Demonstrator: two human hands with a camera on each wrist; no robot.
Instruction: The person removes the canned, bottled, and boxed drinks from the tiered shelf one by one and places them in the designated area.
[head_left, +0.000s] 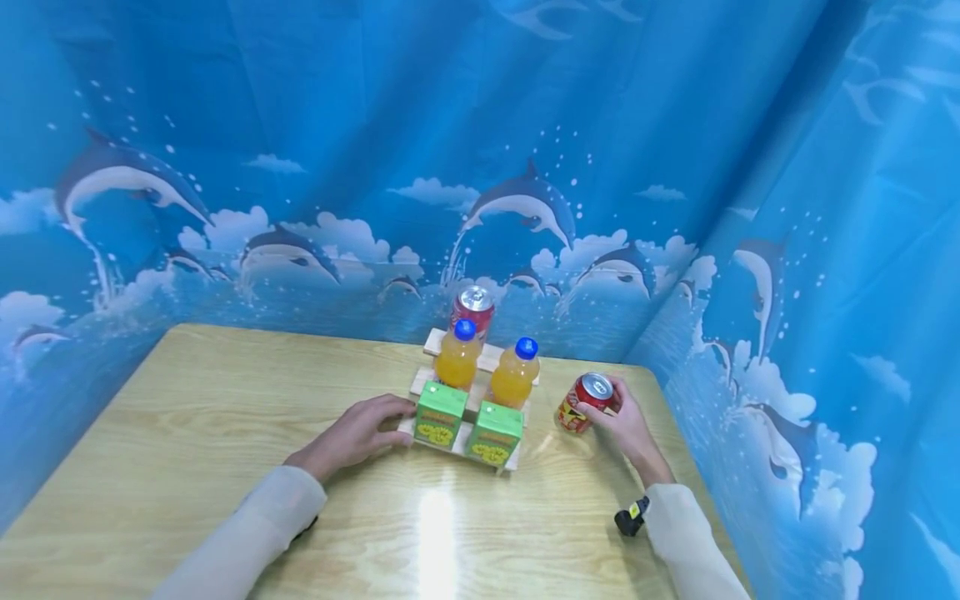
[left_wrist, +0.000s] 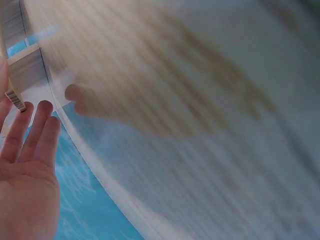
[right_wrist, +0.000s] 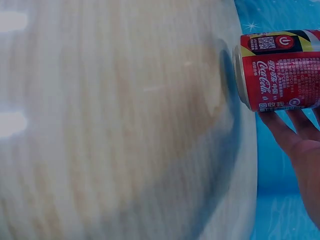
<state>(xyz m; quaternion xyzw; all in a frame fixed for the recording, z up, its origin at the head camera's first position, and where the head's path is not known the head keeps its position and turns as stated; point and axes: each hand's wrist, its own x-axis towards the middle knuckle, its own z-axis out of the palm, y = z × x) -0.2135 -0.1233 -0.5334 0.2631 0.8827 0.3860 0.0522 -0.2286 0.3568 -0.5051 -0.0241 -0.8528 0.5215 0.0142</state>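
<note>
A stepped wooden rack (head_left: 459, 440) stands on the table. On its lowest step are two green drink cartons, the left carton (head_left: 439, 414) and the right carton (head_left: 495, 434). Two orange drink bottles with blue caps, the left bottle (head_left: 458, 357) and the right bottle (head_left: 513, 375), occupy the middle step. A red can (head_left: 474, 305) is on the top step, partly hidden by a bottle. My left hand (head_left: 360, 432) holds the rack's left end between thumb and fingers. Right of the rack, my right hand (head_left: 626, 422) grips a Coca-Cola can (right_wrist: 280, 72), upright, seemingly just above the table.
The pale wooden table (head_left: 225, 400) carries the rack and shows a bright light reflection near its front. A blue curtain (head_left: 337, 167) with dolphins hangs behind the table and along its right side. A black strap (head_left: 632, 518) is on the right wrist.
</note>
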